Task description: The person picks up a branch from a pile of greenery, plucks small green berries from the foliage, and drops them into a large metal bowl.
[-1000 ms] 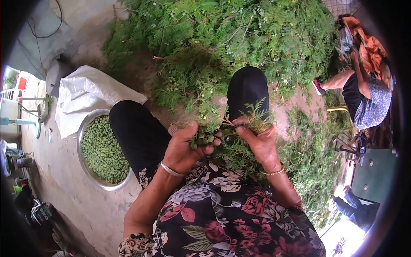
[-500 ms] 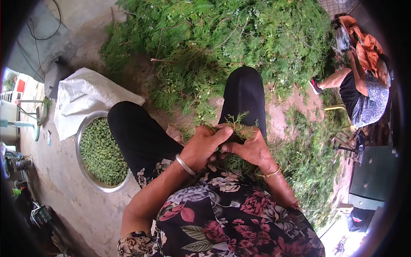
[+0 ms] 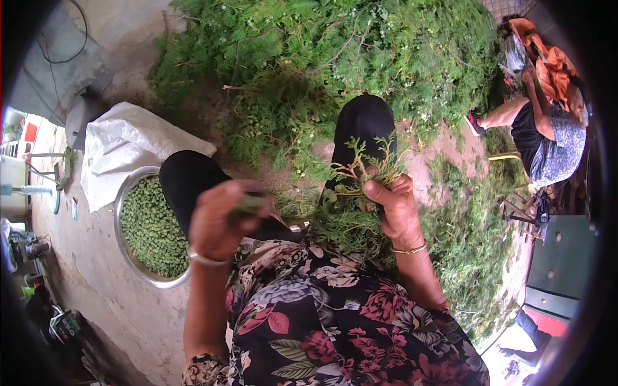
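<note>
My left hand [image 3: 226, 219] is raised over my left thigh, near the metal basin [image 3: 120, 239] of small green cones [image 3: 153, 225]. It is blurred by motion, with its fingers curled round something green. My right hand [image 3: 394, 204] pinches a green sprig [image 3: 360, 168] with brownish stems above my lap, between my knees. More green foliage [image 3: 347, 233] lies in my lap below the sprig.
A large heap of green branches [image 3: 309, 58] lies in front of me, with more foliage on the right. A white sack [image 3: 129, 138] rests beside the basin. Another person [image 3: 547, 138] sits at the right, near an orange cloth [image 3: 547, 61].
My left hand has moved away from my right hand toward the basin, with something green in it. My right hand has shifted slightly right and still holds a sprig, now more visible.
</note>
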A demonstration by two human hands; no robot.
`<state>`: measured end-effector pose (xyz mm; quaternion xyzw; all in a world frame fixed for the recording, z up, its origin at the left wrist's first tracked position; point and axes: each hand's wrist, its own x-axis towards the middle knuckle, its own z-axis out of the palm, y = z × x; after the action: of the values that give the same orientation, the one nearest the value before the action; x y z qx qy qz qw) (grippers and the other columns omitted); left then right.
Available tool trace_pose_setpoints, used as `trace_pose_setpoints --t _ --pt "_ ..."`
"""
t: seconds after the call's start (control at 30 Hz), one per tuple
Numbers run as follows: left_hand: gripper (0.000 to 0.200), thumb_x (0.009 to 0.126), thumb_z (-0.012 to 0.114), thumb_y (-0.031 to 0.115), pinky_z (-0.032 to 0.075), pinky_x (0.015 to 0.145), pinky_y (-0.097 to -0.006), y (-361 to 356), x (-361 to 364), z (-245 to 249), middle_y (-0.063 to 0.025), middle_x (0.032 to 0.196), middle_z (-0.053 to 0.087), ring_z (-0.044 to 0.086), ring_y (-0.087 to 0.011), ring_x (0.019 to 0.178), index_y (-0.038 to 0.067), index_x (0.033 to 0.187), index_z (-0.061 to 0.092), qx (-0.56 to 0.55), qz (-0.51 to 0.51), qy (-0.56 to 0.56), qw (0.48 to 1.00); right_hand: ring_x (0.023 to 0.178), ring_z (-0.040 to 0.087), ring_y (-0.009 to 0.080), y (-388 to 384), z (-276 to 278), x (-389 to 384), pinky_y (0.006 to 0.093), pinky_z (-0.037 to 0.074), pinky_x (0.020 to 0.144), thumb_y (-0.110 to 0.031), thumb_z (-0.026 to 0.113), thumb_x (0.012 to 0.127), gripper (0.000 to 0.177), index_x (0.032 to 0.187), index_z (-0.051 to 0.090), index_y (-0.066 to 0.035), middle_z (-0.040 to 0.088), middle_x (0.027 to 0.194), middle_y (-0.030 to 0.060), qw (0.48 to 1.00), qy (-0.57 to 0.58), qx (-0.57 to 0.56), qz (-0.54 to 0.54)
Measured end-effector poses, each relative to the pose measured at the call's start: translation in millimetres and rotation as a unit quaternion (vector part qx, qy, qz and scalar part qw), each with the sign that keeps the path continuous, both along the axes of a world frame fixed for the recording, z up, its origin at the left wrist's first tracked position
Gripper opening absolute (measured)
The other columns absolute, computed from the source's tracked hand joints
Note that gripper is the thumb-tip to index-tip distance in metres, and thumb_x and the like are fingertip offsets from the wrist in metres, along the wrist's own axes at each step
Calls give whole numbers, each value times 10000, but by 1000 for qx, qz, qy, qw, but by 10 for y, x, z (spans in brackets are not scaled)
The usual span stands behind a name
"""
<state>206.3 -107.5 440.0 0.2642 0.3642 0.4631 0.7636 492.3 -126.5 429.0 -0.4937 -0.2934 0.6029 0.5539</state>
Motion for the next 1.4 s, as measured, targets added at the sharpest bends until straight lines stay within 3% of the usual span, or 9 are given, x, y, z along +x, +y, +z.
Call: trace_pose_setpoints --t 0.07,0.23,0.4,0.47,0.63,0.87,1.07,1.3,1.4 --pt "277 912 554 171 505 525 -220 -64 -497 17 -203 919 640 642 -214 737 -75 1037 565 4 149 -5 989 687 578 84 -2 -4 64 249 514 545 -17 711 779 159 923 664 -65 635 807 -11 997 56 -48 -14" --pt "276 842 619 100 513 656 -257 -251 -1460 -82 -189 992 642 634 -220 804 -42 1078 604 45 334 295 894 686 578 94 -15 -11 107 253 511 532 -99 715 801 157 937 657 -47 639 817 10 998 33 -40 -31" --pt "408 746 696 81 502 769 -322 -158 -1296 -118 -144 956 664 639 -235 855 -63 1113 591 203 232 783 541 685 567 96 -21 -42 143 250 495 526 -139 721 800 180 932 651 -39 636 816 24 999 22 -27 11" --pt "338 734 663 45 485 818 -285 -19 -627 94 -132 931 677 637 -200 861 -20 1064 639 144 114 593 784 682 565 98 -14 -56 137 254 495 528 -153 723 800 193 937 650 -37 640 825 34 999 35 -23 28" --pt "342 770 727 117 521 653 -263 150 638 -162 -90 871 664 640 -122 772 -24 1063 620 271 -153 276 909 610 528 84 1 -51 79 220 436 496 -168 733 787 230 948 644 -30 644 806 44 1000 8 -9 14" --pt "281 763 726 91 477 612 -290 259 1036 -207 -92 801 637 608 -134 681 14 1006 608 421 -169 274 848 691 532 68 -27 -96 57 225 432 627 -76 700 813 140 933 652 -22 640 791 -3 999 -46 19 12" --pt "293 760 695 147 477 698 -403 210 812 -50 -151 865 644 611 -369 776 30 1016 616 446 -210 394 776 715 525 61 2 -17 -16 240 447 652 -40 688 810 83 865 648 8 627 772 -10 976 -181 21 122" --pt "224 799 640 214 433 554 -458 56 688 -93 -201 689 575 572 -381 634 5 727 602 448 -227 452 737 682 522 62 -24 -16 -109 231 448 619 -40 692 806 65 842 658 2 619 732 -15 973 -169 37 151" --pt "217 819 626 178 388 477 -350 53 396 -112 -115 562 519 502 -251 495 11 683 598 368 -226 460 776 678 525 59 -1 -30 27 214 433 605 -47 699 804 63 858 679 -23 620 730 -23 995 -75 17 66"
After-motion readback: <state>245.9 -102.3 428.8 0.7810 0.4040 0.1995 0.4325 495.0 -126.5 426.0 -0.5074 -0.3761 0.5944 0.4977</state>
